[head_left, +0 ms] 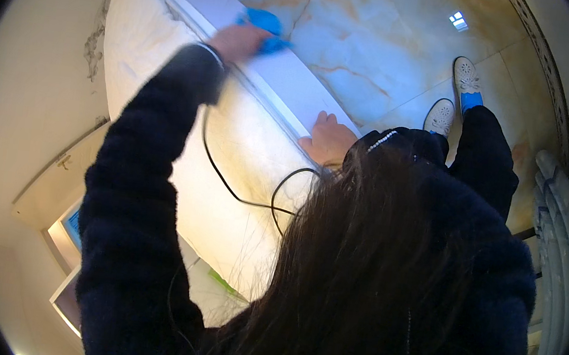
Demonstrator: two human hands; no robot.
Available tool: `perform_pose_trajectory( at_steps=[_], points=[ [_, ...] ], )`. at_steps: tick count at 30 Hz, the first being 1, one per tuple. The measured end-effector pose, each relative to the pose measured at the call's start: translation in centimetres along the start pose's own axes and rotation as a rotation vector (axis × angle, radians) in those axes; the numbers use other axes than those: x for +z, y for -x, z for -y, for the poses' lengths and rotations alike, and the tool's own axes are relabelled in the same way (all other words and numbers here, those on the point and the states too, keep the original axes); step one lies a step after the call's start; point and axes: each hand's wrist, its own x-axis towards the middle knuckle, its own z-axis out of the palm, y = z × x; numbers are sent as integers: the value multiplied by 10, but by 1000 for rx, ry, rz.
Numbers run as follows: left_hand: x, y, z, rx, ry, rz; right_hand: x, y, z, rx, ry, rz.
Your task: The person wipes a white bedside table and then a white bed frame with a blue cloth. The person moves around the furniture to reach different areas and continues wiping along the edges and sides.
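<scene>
My left hand (239,43), slightly blurred, holds a blue cloth (265,27) against the top of a long white board (290,81). Lower along this board, my right hand (332,140) lies with its palm down and fingers spread. No object shows in it. Beside the board stretches a cream fabric-like surface (244,162), with a narrow dark gap between the two. A thin black cable (221,178) curves and loops across the cream surface, and one stretch of it is hidden behind my hair.
A marble-patterned tile floor (353,38) lies beyond the board, and my shoes (440,116) rest on it. Patches of peeling or stain mark the pale wall (38,70). At far right stand several pale curved layers (555,250) of unclear kind.
</scene>
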Motion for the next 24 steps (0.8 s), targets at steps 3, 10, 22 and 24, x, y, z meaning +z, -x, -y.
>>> perform_pose_trajectory(
  at_steps=[3, 10, 22, 24],
  points=[
    [-19, 8, 68, -220, -497, -254, -6, 2, -4, -30, -18, 41],
    [29, 14, -53, 120, 113, -292, 5, -6, -7, 59, -17, 50],
    [-17, 26, 33, -251, -203, -360, 3, 4, -17, -71, 46, 183],
    [-20, 23, 60, -292, -345, -440, 2, 4, -15, -68, 67, 173]
  ],
)
